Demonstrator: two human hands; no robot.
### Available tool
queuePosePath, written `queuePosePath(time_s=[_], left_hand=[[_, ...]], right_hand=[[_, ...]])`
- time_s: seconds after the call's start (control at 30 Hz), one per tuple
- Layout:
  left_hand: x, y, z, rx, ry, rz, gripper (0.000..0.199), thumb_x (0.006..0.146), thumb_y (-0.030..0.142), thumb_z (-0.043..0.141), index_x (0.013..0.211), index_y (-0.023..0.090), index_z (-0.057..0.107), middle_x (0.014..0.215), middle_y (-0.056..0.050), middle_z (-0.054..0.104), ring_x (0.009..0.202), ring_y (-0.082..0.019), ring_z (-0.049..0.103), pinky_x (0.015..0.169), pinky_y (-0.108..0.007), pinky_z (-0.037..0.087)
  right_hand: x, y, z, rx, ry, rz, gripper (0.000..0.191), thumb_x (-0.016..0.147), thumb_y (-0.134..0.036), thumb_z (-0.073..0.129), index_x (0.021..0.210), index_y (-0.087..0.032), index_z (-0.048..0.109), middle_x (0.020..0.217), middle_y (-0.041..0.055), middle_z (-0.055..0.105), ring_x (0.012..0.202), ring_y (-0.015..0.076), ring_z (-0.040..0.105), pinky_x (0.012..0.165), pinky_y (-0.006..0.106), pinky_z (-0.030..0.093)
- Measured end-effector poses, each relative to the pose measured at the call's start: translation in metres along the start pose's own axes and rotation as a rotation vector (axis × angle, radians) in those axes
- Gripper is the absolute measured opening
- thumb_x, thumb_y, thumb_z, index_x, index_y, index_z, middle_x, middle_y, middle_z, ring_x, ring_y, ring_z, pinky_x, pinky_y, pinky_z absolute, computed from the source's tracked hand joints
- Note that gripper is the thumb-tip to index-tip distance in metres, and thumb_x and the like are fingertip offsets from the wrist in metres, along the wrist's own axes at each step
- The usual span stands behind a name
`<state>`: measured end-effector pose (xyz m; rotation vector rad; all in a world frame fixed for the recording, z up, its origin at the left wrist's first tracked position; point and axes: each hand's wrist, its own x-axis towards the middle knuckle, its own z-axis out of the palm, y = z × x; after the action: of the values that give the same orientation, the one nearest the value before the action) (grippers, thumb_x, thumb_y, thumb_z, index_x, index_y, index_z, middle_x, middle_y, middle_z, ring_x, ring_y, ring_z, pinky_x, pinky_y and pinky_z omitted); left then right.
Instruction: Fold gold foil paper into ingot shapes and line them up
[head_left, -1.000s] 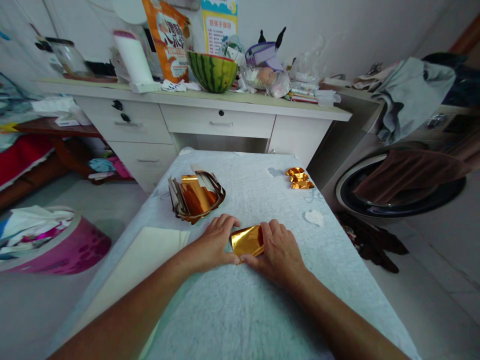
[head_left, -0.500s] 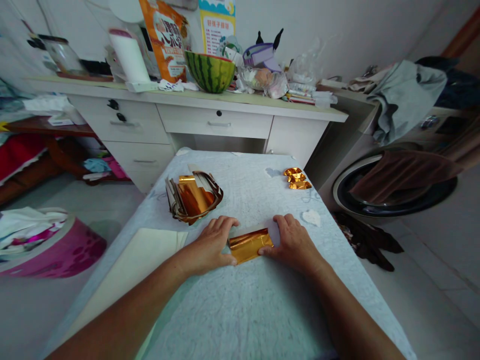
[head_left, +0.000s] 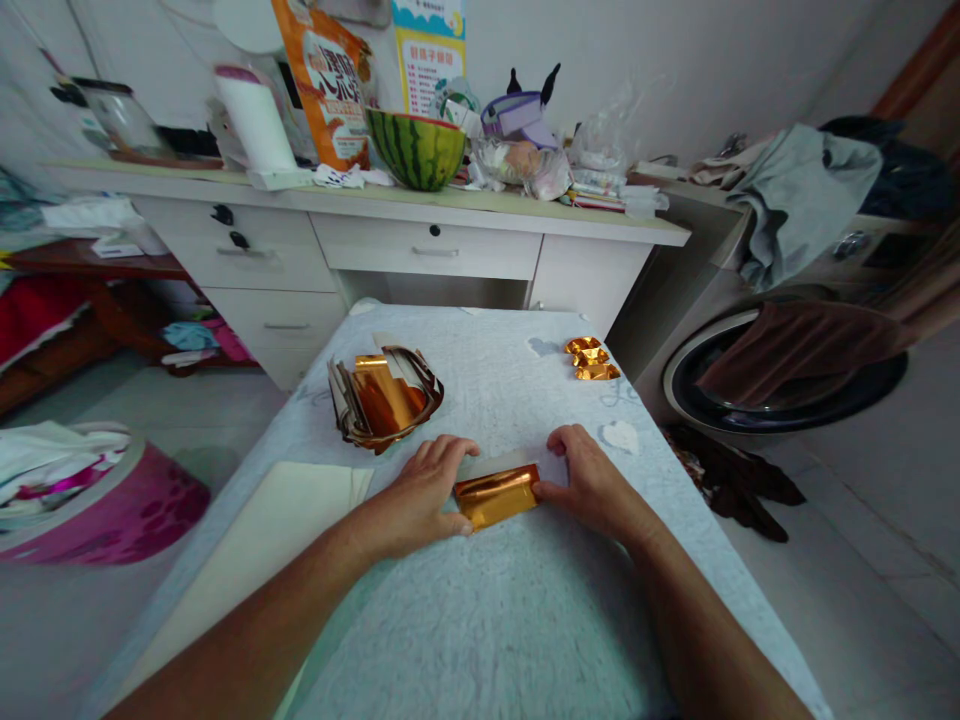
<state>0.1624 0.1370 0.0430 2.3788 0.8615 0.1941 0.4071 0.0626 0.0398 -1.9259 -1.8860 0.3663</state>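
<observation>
A sheet of gold foil paper (head_left: 499, 500), folded into a flat strip with a pale back edge, lies on the cloth-covered table in front of me. My left hand (head_left: 420, 500) grips its left end, thumb at the near corner and fingers at the far side. At the right end, my right hand (head_left: 589, 485) holds the strip's edge, thumb on the near side and index finger raised in a curve behind. Beyond my left hand stands a basket-like holder (head_left: 354, 436) with gold sheets (head_left: 386, 392) in it. Three folded gold paper pieces (head_left: 592, 358) rest at the far right.
A pale folded sheet (head_left: 300, 520) lies under my left forearm. Behind the table is a white cabinet (head_left: 435, 240) bearing a watermelon half (head_left: 418, 150) and an orange snack bag (head_left: 326, 90). A washing machine (head_left: 780, 355) stands right, a pink bin (head_left: 142, 505) left.
My right thumb has slid right, off the foil's face to its right edge. The foil's front now shows smoother. My left hand stays at the left end.
</observation>
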Motion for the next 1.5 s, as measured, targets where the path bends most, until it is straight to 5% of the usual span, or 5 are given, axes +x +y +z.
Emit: queuePosePath(time_s=[0.27,0.6,0.83,1.2,1.5], left_hand=[[-0.002,0.006,-0.001,0.017,0.021,0.020,0.045,0.067,0.022,0.062,0.107,0.023,0.041,0.115,-0.004,0.045,0.109,-0.022,0.043,0.095,-0.037,0.039],[-0.005,0.015,-0.004,0.171,0.037,0.145,0.045,0.074,0.018,0.065,0.114,0.031,0.052,0.139,0.000,0.039,0.128,-0.026,0.031,0.105,-0.042,0.028],[-0.003,0.015,0.001,0.224,-0.041,0.203,0.039,0.080,0.017,0.061,0.117,0.032,0.058,0.130,0.002,0.057,0.124,-0.026,0.038,0.102,-0.045,0.028],[-0.002,0.011,-0.005,0.074,-0.122,0.235,0.043,0.078,0.011,0.056,0.117,0.030,0.057,0.138,0.001,0.051,0.124,-0.023,0.043,0.103,-0.043,0.036],[-0.003,0.008,-0.004,0.063,-0.133,0.216,0.048,0.077,0.009,0.055,0.119,0.031,0.054,0.143,0.002,0.045,0.126,-0.022,0.039,0.105,-0.043,0.035]], right_hand=[[0.002,-0.014,0.009,0.135,0.004,-0.064,0.008,0.074,-0.015,0.066,0.078,-0.020,0.061,0.093,0.0015,0.053,0.095,0.0172,0.050,0.086,0.030,0.036],[0.003,-0.007,0.016,0.059,-0.030,-0.031,0.034,0.076,-0.026,0.069,0.110,-0.024,0.064,0.100,0.0029,0.056,0.098,0.0193,0.050,0.087,0.033,0.036],[0.005,-0.005,0.018,0.050,-0.043,-0.044,0.037,0.074,-0.025,0.071,0.111,-0.022,0.064,0.100,0.0054,0.056,0.096,0.0211,0.050,0.088,0.035,0.037],[0.001,-0.009,0.019,0.119,0.053,-0.079,0.051,0.070,-0.015,0.069,0.117,-0.018,0.051,0.099,0.0059,0.056,0.093,0.0214,0.050,0.086,0.037,0.038],[0.001,-0.016,0.021,0.018,-0.009,-0.148,0.034,0.077,-0.017,0.066,0.110,-0.023,0.063,0.097,0.0055,0.053,0.092,0.0208,0.046,0.084,0.036,0.036]])
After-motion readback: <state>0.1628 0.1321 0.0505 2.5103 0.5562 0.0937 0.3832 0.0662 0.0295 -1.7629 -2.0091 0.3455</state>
